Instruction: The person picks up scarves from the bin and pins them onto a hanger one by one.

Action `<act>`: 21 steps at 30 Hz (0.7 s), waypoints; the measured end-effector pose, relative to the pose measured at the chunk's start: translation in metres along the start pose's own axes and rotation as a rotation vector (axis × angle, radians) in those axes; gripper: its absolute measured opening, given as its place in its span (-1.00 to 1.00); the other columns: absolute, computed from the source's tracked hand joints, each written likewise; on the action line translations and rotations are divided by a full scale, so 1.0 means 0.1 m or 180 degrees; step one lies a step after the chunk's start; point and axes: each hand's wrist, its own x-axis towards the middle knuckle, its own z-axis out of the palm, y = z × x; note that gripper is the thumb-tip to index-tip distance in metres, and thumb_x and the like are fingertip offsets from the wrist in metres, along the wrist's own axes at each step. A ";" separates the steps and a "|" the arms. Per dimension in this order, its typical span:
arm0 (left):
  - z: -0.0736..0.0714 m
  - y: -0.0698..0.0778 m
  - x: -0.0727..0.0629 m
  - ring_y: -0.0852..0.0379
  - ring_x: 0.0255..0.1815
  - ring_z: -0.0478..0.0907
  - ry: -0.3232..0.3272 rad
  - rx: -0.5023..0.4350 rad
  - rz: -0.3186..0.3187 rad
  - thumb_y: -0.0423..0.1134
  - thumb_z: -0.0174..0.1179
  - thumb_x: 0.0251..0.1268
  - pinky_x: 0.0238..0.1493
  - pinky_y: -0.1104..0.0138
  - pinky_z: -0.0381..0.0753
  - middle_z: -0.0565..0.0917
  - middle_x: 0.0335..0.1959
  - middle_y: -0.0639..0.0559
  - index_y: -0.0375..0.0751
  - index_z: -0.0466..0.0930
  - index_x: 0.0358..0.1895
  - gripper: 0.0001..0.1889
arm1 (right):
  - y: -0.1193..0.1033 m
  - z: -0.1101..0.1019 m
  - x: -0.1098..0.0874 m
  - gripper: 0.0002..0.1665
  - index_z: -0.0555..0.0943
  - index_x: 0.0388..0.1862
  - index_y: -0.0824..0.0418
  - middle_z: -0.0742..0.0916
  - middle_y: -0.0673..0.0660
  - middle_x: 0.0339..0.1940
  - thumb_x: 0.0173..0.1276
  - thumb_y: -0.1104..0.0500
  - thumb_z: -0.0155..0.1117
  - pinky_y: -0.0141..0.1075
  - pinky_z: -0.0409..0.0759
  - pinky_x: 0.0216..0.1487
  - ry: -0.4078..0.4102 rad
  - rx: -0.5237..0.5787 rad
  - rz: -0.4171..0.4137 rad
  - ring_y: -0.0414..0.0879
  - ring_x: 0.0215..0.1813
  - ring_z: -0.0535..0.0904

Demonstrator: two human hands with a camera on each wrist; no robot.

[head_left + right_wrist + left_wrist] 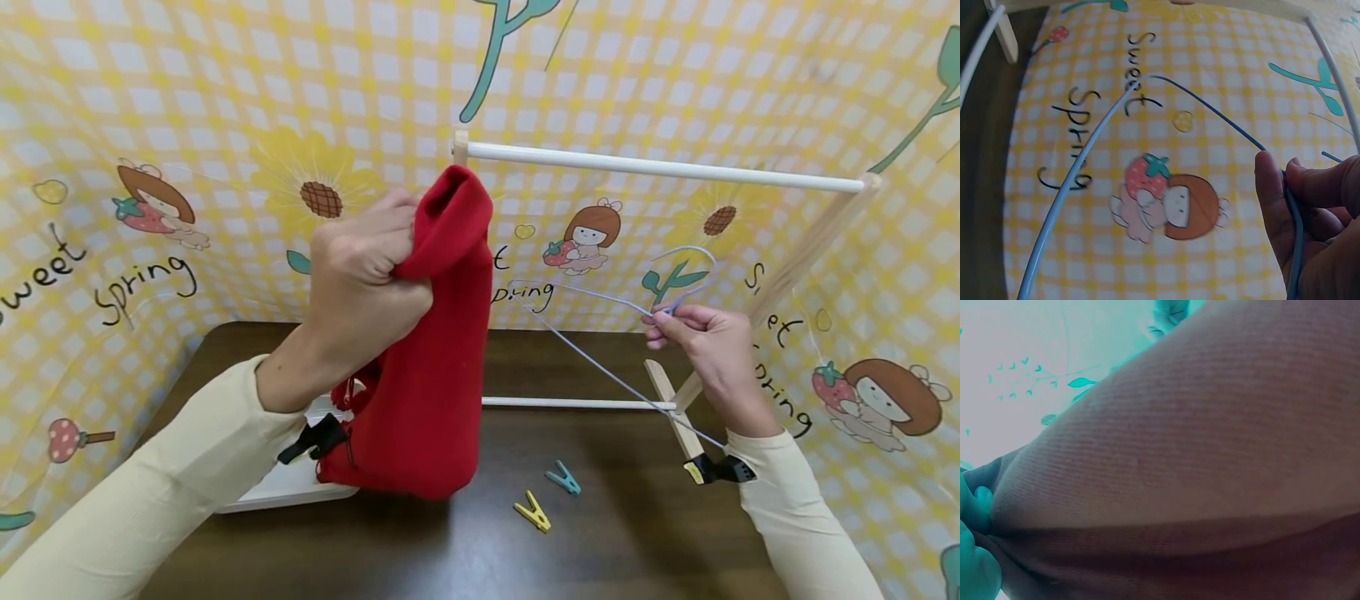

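Observation:
My left hand [363,275] grips a red garment [442,375] near its top, where the cloth folds into an open loop. The garment hangs down over the dark table, and dark red ties show along its left side. In the left wrist view the ribbed cloth [1179,444] fills most of the picture, with fingers [979,569] at the left edge. Between thumb and fingers, my right hand [708,346] pinches a thin blue clothes hanger [600,365] just below its hook. One corner of the hanger [1154,77] points away from that hand.
A wooden rack with a white top bar [660,167] and a lower bar [577,403] stands behind. A yellow clothespin [532,512] and a blue clothespin [564,478] lie on the table [622,533]. Partly behind the garment is a white tray [288,497]. Yellow checked cloth surrounds everything.

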 end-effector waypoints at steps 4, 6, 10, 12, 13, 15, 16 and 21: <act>0.01 0.02 0.03 0.02 -0.49 0.50 0.0002 0.0009 0.0031 -0.66 -0.27 -0.26 -0.28 0.40 0.39 0.27 -0.80 0.00 -0.19 0.05 -0.91 -0.66 | 0.11 0.07 -0.04 -0.85 0.66 -0.25 0.62 0.84 0.06 -0.41 0.36 0.45 0.31 -0.32 0.73 -0.33 -0.0175 -0.0087 0.0148 -0.18 -0.47 0.78; 0.01 0.02 0.05 0.02 -0.48 0.52 0.0006 0.0026 0.0040 -0.66 -0.26 -0.24 -0.30 0.40 0.38 0.30 -0.80 0.00 -0.19 0.07 -0.92 -0.66 | 0.17 0.12 -0.06 -0.75 0.60 -0.19 0.73 0.84 0.01 -0.42 0.37 0.44 0.30 -0.32 0.73 -0.33 -0.0231 -0.0118 0.0194 -0.20 -0.47 0.78; 0.02 0.04 0.06 0.05 -0.47 0.52 0.0014 0.0077 0.0036 -0.66 -0.26 -0.23 -0.37 0.40 0.30 0.31 -0.80 0.01 -0.19 0.08 -0.91 -0.66 | 0.29 0.21 -0.11 -0.67 0.52 -0.17 0.83 0.83 -0.09 -0.46 0.40 0.45 0.27 -0.33 0.73 -0.33 -0.0276 -0.0241 0.0268 -0.24 -0.48 0.76; 0.02 0.05 0.07 0.07 -0.48 0.49 0.0026 0.0098 0.0030 -0.66 -0.26 -0.23 -0.40 0.39 0.24 0.28 -0.80 0.01 -0.19 0.08 -0.91 -0.66 | 0.34 0.24 -0.13 -0.69 0.54 -0.18 0.81 0.82 -0.12 -0.46 0.40 0.44 0.27 -0.33 0.74 -0.32 -0.0296 -0.0336 0.0301 -0.24 -0.47 0.76; 0.02 0.05 0.08 0.07 -0.48 0.48 0.0031 0.0103 0.0030 -0.66 -0.26 -0.24 -0.40 0.39 0.24 0.27 -0.79 0.01 -0.19 0.08 -0.91 -0.66 | 0.36 0.25 -0.14 -0.69 0.55 -0.18 0.80 0.82 -0.13 -0.46 0.40 0.42 0.27 -0.32 0.74 -0.32 -0.0317 -0.0393 0.0322 -0.24 -0.47 0.76; 0.02 0.06 0.08 0.07 -0.48 0.48 0.0039 0.0116 0.0032 -0.66 -0.26 -0.25 -0.40 0.39 0.24 0.27 -0.79 0.01 -0.19 0.08 -0.91 -0.67 | 0.39 0.28 -0.15 -0.70 0.58 -0.18 0.77 0.82 -0.13 -0.44 0.41 0.41 0.27 -0.31 0.74 -0.31 -0.0341 -0.0479 0.0362 -0.23 -0.45 0.77; 0.02 0.06 0.09 0.06 -0.47 0.49 0.0041 0.0120 0.0032 -0.66 -0.26 -0.24 -0.40 0.39 0.25 0.28 -0.80 0.01 -0.19 0.09 -0.91 -0.67 | 0.40 0.29 -0.16 -0.71 0.59 -0.18 0.76 0.81 -0.14 -0.44 0.41 0.41 0.28 -0.31 0.74 -0.31 -0.0355 -0.0504 0.0376 -0.22 -0.45 0.77; 0.02 0.09 0.11 0.01 -0.41 0.56 0.0058 0.0129 0.0048 -0.65 -0.24 -0.21 -0.32 0.42 0.38 0.40 -0.79 -0.03 -0.21 0.12 -0.92 -0.66 | 0.43 0.34 -0.18 -0.71 0.61 -0.17 0.71 0.81 -0.17 -0.46 0.42 0.38 0.28 -0.29 0.75 -0.28 -0.0395 -0.0567 0.0437 -0.25 -0.45 0.76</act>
